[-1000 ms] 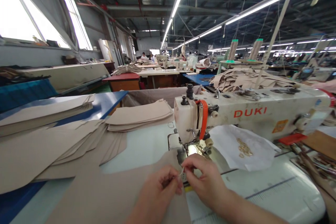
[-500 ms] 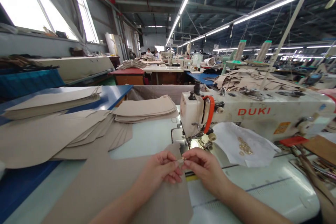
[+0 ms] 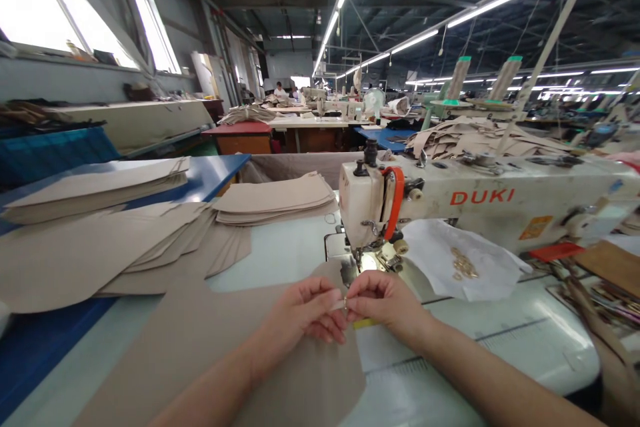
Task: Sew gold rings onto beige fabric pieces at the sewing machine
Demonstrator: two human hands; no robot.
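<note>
In front of the sewing machine (image 3: 475,197), my two hands meet fingertip to fingertip. My left hand (image 3: 309,310) pinches a small pale strip (image 3: 338,305) between thumb and fingers. Closed at the strip's end is my right hand (image 3: 393,305), its thumb and forefinger on a small gold-coloured ring (image 3: 345,302). Whether the strip runs through the ring is too small to tell. Under my left hand and forearm lies a large beige panel (image 3: 215,340), reaching toward the needle area. Several similar gold-coloured rings (image 3: 464,263) rest on a white sheet (image 3: 425,247) beneath the machine arm.
Stacks of beige panels (image 3: 277,197) lie behind and at left (image 3: 100,247), partly on a blue table (image 3: 220,173). A red object (image 3: 556,252) and a tray of tools (image 3: 600,310) sit at right. A person (image 3: 280,90) is far back.
The view has tipped and shifted slightly. The ring now shows more upright between my fingertips, at the end of the strip; both hands stay close together.
</note>
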